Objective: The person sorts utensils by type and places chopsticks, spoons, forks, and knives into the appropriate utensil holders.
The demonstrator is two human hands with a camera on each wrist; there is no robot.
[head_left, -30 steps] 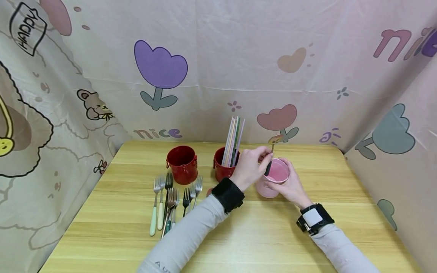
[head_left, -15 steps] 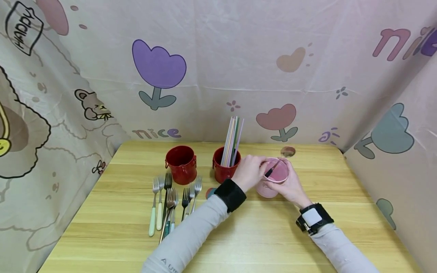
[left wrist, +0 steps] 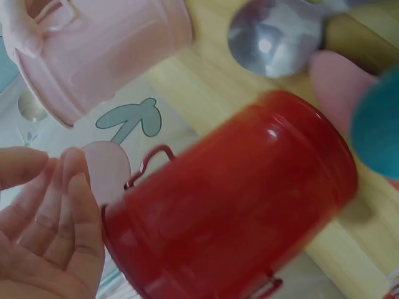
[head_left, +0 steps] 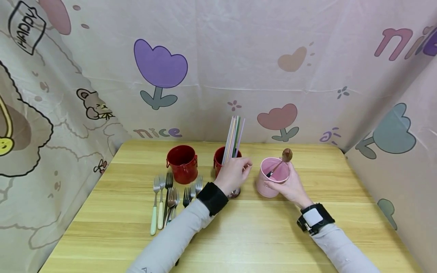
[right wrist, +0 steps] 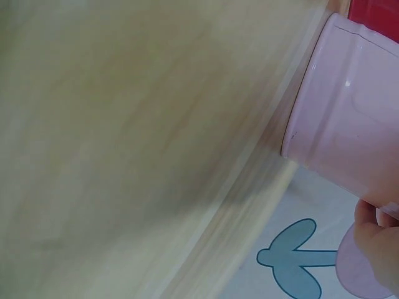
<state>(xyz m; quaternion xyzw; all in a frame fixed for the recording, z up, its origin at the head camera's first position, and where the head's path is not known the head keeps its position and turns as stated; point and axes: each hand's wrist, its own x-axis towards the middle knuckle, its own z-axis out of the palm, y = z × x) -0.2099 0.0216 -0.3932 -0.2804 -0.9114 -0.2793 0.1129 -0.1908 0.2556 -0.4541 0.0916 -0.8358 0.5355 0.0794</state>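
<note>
The left hand [head_left: 235, 172] holds nothing: its fingers are loosely bent, with the thumb near the fingertips. Half a second ago it was at the rim of the pink bucket [head_left: 263, 187]; now it has come away to the left, to the near side of the straw bucket [head_left: 218, 163]. Whether it touches that bucket I cannot tell.

The right hand [head_left: 290, 186] is where it was, gripping the pink bucket round its right side, thumb at the near rim. The copper-coloured spoon [head_left: 287, 154] leans in that bucket, dark handle down inside, bowl raised above the far right rim and free of the left hand. So the placing of this spoon looks finished.

A silver spoon [head_left: 234, 193] lies on the table [head_left: 273, 235], just to the near right of the straw bucket. Beside it, the left wrist view shows a pink oval piece [left wrist: 340, 87] and a teal round piece [left wrist: 381, 128], both blurred, perhaps spoon bowls too.

Straws [head_left: 232, 138] stand in the straw bucket. Farther left is another red bucket [head_left: 184, 173], with forks [head_left: 154, 218] laid out on its near side, partly behind the left sleeve [head_left: 170, 235].
</note>
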